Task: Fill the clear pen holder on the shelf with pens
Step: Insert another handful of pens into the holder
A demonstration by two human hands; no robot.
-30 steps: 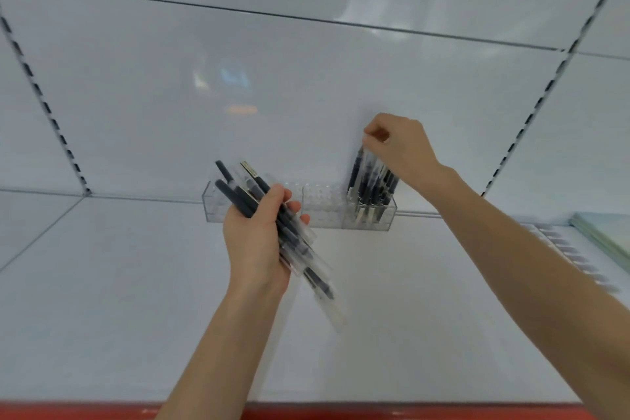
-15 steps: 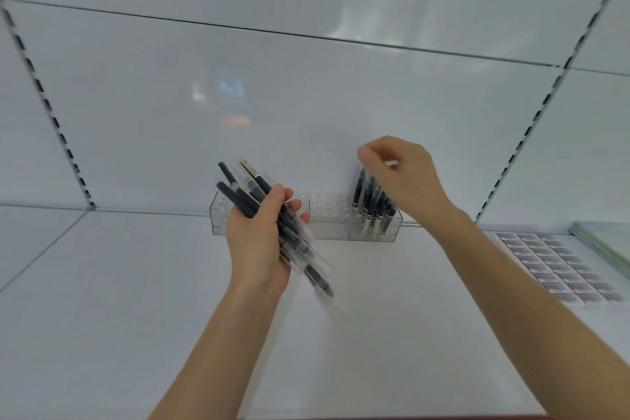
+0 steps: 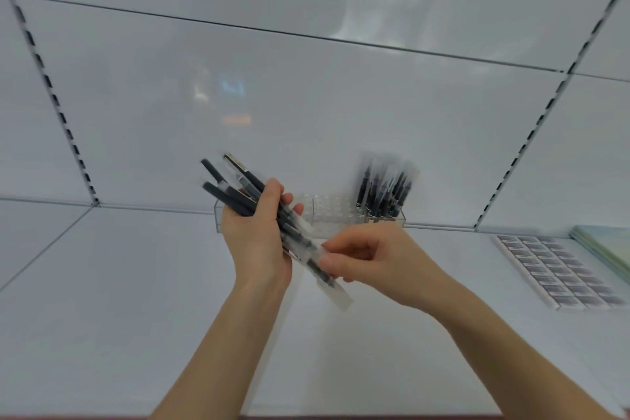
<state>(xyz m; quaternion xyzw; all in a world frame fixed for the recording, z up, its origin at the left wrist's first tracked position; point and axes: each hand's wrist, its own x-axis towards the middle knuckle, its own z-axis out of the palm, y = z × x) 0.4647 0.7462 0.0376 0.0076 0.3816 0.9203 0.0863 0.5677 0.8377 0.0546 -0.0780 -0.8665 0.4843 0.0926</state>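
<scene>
A clear pen holder (image 3: 335, 216) stands at the back of the white shelf against the wall. Several black pens in clear sleeves (image 3: 385, 191) stand upright in its right end; its middle holes show bare. My left hand (image 3: 259, 235) is in front of the holder's left end, shut on a bundle of black sleeved pens (image 3: 238, 191) that fans up-left and down-right. My right hand (image 3: 371, 261) is just right of it, thumb and fingers pinching the lower end of one sleeved pen (image 3: 324, 274) in that bundle.
A flat card of small dark items in rows (image 3: 555, 269) lies on the shelf at the right, with a pale green stack (image 3: 610, 249) beyond it. Slotted uprights (image 3: 531, 133) run up the back wall on both sides. The shelf's red front edge (image 3: 306, 417) is at the bottom.
My right hand has left the pens standing in the holder and come down and left to the bundle in my left hand, where it now pinches one pen. The left hand stayed put.
</scene>
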